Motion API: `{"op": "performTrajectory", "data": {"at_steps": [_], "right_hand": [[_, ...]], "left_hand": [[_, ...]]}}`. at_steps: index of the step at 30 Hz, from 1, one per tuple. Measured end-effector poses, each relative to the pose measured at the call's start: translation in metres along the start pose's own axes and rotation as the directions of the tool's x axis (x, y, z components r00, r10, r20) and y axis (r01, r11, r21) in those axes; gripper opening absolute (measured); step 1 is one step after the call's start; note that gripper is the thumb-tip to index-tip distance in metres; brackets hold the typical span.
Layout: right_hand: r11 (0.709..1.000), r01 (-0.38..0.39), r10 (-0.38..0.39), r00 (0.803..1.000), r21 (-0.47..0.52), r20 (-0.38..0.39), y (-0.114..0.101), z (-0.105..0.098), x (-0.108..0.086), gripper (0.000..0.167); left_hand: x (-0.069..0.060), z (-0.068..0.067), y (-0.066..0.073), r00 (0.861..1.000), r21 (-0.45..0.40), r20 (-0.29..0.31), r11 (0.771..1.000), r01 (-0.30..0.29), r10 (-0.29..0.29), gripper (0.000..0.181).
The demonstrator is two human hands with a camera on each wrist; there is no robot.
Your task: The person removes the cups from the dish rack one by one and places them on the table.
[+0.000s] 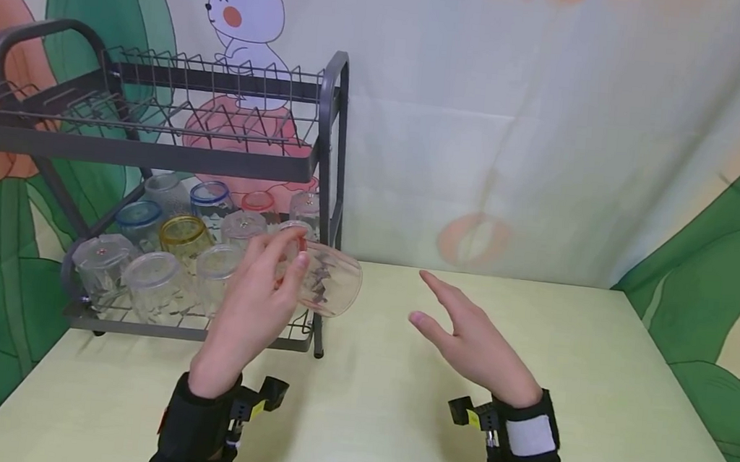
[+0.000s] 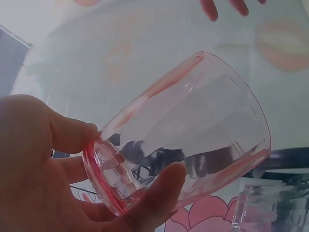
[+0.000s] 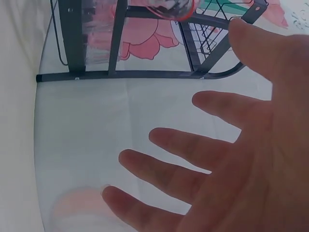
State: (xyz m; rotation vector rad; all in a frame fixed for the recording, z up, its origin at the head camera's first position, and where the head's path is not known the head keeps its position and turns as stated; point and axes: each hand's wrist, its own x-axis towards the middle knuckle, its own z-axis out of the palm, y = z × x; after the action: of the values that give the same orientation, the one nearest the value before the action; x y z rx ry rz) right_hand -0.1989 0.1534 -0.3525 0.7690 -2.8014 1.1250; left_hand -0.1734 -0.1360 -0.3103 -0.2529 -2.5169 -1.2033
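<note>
My left hand [image 1: 260,295] grips a clear glass with a pinkish-red tint [image 1: 333,280] by its base, at the right end of the rack's lower shelf. In the left wrist view the thumb and fingers close round the reddish base of this glass [image 2: 193,130], whose wide mouth points away from the palm. My right hand [image 1: 475,337] hovers over the table to the right, its fingers spread and holding nothing. In the right wrist view the fingers [image 3: 178,150] are apart, and the red rim of the glass shows at the top.
A dark two-tier dish rack [image 1: 154,154] stands at the back left of the pale table [image 1: 389,406]. Several upside-down glasses fill its lower shelf, among them a yellow-rimmed glass [image 1: 185,234] and a blue-rimmed glass [image 1: 139,219]. A printed curtain [image 1: 547,129] hangs behind.
</note>
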Motion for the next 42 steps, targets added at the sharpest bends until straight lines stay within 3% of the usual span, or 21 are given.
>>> {"op": "performTrajectory", "data": {"at_steps": [9, 15, 19, 27, 37, 42], "right_hand": [[0.997, 0.013, -0.013, 1.000, 0.070, 0.000, -0.009, 0.008, 0.008, 0.070], [0.987, 0.021, -0.018, 1.000, 0.161, -0.017, -0.016, 0.009, 0.014, 0.065], [0.974, 0.042, -0.034, 0.999, 0.224, -0.038, -0.021, 0.011, 0.019, 0.063], [0.940, 0.064, -0.046, 0.997, 0.336, -0.063, -0.026, 0.015, 0.026, 0.063], [0.907, 0.099, -0.072, 0.994, 0.409, -0.080, -0.030, 0.012, 0.029, 0.063], [0.850, 0.095, -0.067, 0.995, 0.518, -0.071, -0.032, 0.013, 0.028, 0.066]], "left_hand": [[0.003, 0.005, -0.002, 0.999, -0.113, -0.019, 0.992, -0.049, 0.047, 0.044], [0.007, 0.012, -0.008, 0.998, -0.231, -0.028, 0.971, -0.063, 0.058, 0.042], [0.009, 0.018, -0.007, 0.997, -0.327, -0.010, 0.942, -0.074, 0.075, 0.041], [0.007, 0.029, -0.003, 0.997, -0.487, 0.036, 0.872, -0.041, 0.068, 0.040], [0.008, 0.032, 0.000, 0.996, -0.535, 0.055, 0.844, -0.029, 0.069, 0.043], [0.008, 0.036, 0.001, 0.994, -0.558, 0.081, 0.830, -0.013, 0.070, 0.041]]}}
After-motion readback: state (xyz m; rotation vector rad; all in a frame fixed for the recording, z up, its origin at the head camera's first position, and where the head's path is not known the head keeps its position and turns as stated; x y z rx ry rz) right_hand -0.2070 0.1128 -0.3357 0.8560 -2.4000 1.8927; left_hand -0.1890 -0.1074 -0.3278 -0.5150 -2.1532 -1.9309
